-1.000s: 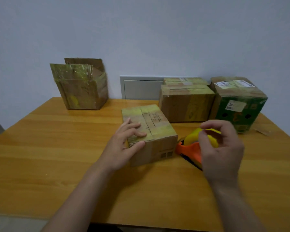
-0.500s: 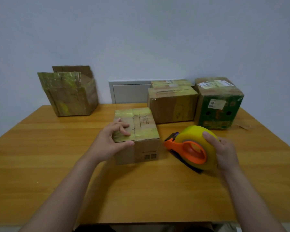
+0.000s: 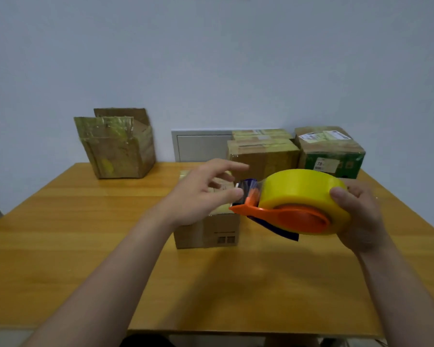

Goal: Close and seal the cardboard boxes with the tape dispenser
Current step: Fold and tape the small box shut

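My right hand (image 3: 358,216) grips a tape dispenser (image 3: 296,204) with an orange frame and a thick yellow tape roll, held in the air above the table. My left hand (image 3: 201,196) hovers over a small closed cardboard box (image 3: 211,229), fingers spread and reaching toward the dispenser's cutter end; its thumb lies next to the blade. I cannot tell whether it touches the tape end. The box's top carries yellowish tape and is mostly hidden by my left hand.
An open cardboard box (image 3: 115,146) with raised flaps stands at the back left of the wooden table (image 3: 85,246). Two taped brown boxes (image 3: 263,151) and a green box (image 3: 331,154) stand at the back right against the wall.
My right hand lifted the dispenser off the table and raised it toward me. My left hand left the small box's top and moved right toward the dispenser's blade.
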### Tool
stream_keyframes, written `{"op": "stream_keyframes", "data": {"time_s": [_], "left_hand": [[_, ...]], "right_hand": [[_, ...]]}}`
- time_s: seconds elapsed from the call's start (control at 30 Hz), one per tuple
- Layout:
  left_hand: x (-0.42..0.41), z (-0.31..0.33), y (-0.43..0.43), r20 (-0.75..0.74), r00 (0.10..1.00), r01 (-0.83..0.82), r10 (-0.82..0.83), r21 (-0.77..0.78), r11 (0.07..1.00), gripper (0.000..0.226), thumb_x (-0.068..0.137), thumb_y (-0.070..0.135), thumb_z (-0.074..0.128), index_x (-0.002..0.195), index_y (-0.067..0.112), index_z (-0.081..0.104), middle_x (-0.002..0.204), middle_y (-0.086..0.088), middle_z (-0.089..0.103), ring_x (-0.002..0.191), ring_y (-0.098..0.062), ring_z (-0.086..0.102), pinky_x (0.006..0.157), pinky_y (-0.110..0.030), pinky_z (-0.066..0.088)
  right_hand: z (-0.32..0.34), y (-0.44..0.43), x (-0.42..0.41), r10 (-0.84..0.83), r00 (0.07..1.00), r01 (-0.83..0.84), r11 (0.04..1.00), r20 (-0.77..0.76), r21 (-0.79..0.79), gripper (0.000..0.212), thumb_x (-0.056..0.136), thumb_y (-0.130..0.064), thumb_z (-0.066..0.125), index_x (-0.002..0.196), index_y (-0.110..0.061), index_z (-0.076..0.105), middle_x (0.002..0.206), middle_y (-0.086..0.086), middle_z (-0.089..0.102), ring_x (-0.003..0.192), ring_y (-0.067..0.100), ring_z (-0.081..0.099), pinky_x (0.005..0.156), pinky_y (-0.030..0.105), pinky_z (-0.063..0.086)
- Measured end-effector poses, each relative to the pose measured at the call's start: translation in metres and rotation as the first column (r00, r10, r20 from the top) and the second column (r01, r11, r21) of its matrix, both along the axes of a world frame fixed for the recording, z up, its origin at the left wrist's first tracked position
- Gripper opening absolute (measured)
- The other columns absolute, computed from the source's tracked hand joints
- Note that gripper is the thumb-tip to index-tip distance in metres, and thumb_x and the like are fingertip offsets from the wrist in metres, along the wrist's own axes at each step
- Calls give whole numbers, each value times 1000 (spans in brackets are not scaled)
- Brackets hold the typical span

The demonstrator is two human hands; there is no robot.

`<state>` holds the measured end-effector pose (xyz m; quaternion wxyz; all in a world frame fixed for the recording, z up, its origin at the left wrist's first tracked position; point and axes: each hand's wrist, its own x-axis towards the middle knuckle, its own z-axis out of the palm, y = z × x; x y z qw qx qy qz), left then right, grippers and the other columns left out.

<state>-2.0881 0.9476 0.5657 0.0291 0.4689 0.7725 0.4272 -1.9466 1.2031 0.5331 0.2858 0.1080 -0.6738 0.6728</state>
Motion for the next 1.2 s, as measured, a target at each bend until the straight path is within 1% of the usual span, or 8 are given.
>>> {"op": "stream_keyframes", "data": {"time_s": [0.27, 0.6, 0.7, 0.8, 0.93, 1.03, 1.13, 1.2], "left_hand": [[2, 15, -11, -146, 988, -69, 52, -121, 990, 34, 88, 29, 71, 121, 37, 69, 121, 18, 62, 113, -2, 58, 94, -36, 55], [-11, 19, -32, -246, 959, -168, 138, -105, 980, 15, 89, 20, 77, 100, 29, 74, 101, 19, 67, 99, 0, 62, 86, -36, 58], [-15, 21, -33, -308, 936, -215, 170, -121, 969, 14, 89, 26, 78, 101, 26, 72, 98, 16, 66, 93, -2, 62, 84, -32, 57], [-19, 28, -35, -195, 969, -191, 153, -195, 962, 10, 91, 26, 77, 95, 26, 68, 93, 10, 68, 90, -7, 65, 79, -33, 57], [-29, 34, -38, -52, 986, -168, 160, -243, 955, 14, 92, 9, 73, 94, 22, 68, 87, 0, 67, 81, -18, 68, 76, -41, 60], [-33, 34, -43, 108, 981, -130, 162, -254, 958, 20, 91, 5, 74, 106, 18, 72, 87, -4, 68, 73, -15, 71, 69, -27, 60], [-37, 30, -46, 220, 950, -157, 222, -280, 947, 34, 89, 9, 78, 120, 16, 69, 91, -3, 74, 73, -10, 72, 66, -18, 56], [-42, 26, -49, 252, 925, -208, 283, -288, 935, 25, 87, 13, 81, 111, 11, 76, 89, -6, 77, 76, -12, 71, 67, -21, 57]], "right_hand": [[17, -24, -24, 74, 997, -72, 992, -13, 108, 22, 74, -37, 58, 62, -24, 71, 54, -6, 59, 50, 13, 58, 50, 18, 45], [24, -34, -47, 42, 996, -57, 973, 73, 224, 59, 73, -47, 66, 69, 11, 55, 61, 31, 48, 55, 45, 50, 52, 25, 46], [32, -39, -53, 19, 995, -44, 965, 95, 258, 52, 73, -51, 69, 64, -1, 58, 55, 15, 54, 50, 32, 54, 52, 24, 46], [41, -44, -57, 23, 994, -51, 967, 111, 251, 35, 73, -47, 65, 58, -16, 63, 54, 1, 58, 49, 19, 57, 52, 22, 48], [49, -48, -62, 20, 988, -58, 966, 152, 253, 36, 70, -50, 70, 62, -15, 67, 58, 5, 63, 52, 22, 62, 52, 25, 50], [54, -52, -65, -19, 985, -37, 949, 174, 313, 41, 68, -54, 71, 64, -14, 71, 59, 9, 66, 52, 23, 64, 51, 25, 51], [57, -53, -68, -56, 977, -25, 929, 206, 370, 64, 62, -62, 76, 68, 1, 65, 62, 21, 63, 53, 33, 63, 51, 30, 52], [59, -55, -70, -64, 971, -34, 918, 231, 395, 79, 57, -69, 80, 70, 7, 60, 66, 27, 60, 56, 41, 61, 55, 36, 51]]}}
